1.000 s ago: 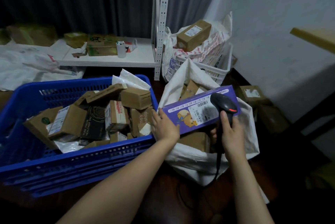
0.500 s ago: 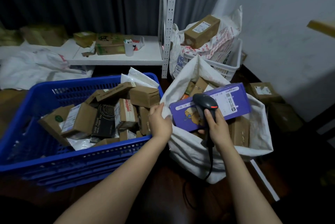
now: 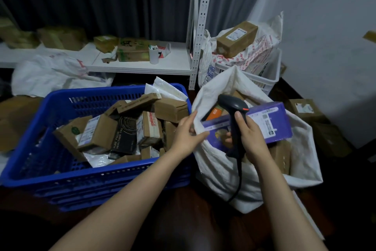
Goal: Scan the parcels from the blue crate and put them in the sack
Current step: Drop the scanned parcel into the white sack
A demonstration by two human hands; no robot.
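Observation:
The blue crate (image 3: 61,177) on the left holds several cardboard parcels (image 3: 97,130). Right of it stands the white sack (image 3: 219,171), its mouth wide and brown parcels inside. A long purple box (image 3: 270,124) lies across the top of the sack's contents. My left hand (image 3: 186,135) is off the box, fingers stretched out at the sack's left rim, with the cloth between thumb and fingers. My right hand (image 3: 251,135) grips the handle of the black barcode scanner (image 3: 233,106), whose head sits over the box's left half. Its cable hangs down the sack's front.
A white shelf (image 3: 142,67) behind the crate carries boxes and a cup. A white basket (image 3: 262,79) with a printed bag and a brown parcel stands behind the sack. More cardboard parcels (image 3: 305,108) lie on the dark floor by the right wall.
The purple box has gone down into the sack's mouth. My left hand let go of it and moved to the sack's rim. The scanner shifted left over the box.

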